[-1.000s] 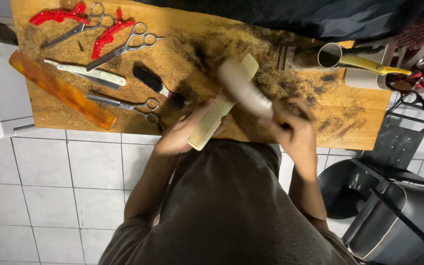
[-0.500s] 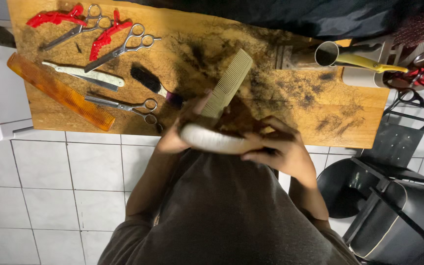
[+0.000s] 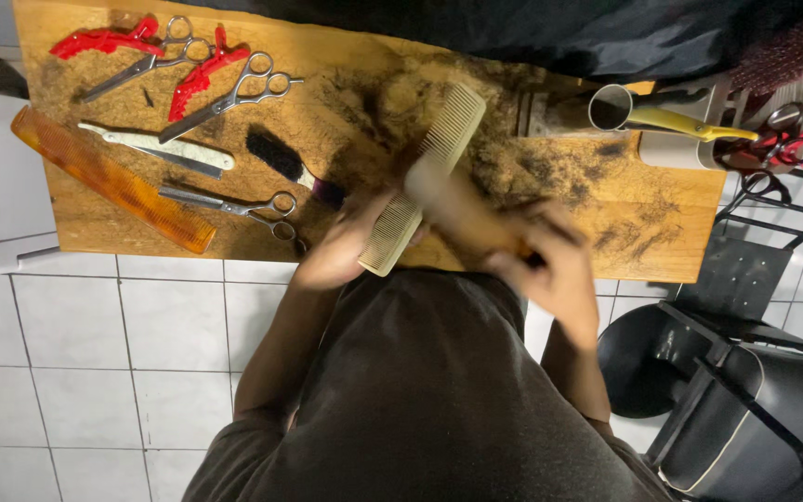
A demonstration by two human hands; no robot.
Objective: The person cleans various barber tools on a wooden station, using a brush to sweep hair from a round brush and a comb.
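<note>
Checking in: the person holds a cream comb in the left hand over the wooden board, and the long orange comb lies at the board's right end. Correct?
Not quite. In the head view the long orange comb lies at the left end of the wooden board, beside the scissors. The rest holds: the left hand holds the cream comb over the board.

- The light was warm and fairly even on the wooden table (image 3: 662, 223).
- Both hands and the cream comb (image 3: 425, 177) were motion-blurred.
- The top edge stayed dark.
</note>
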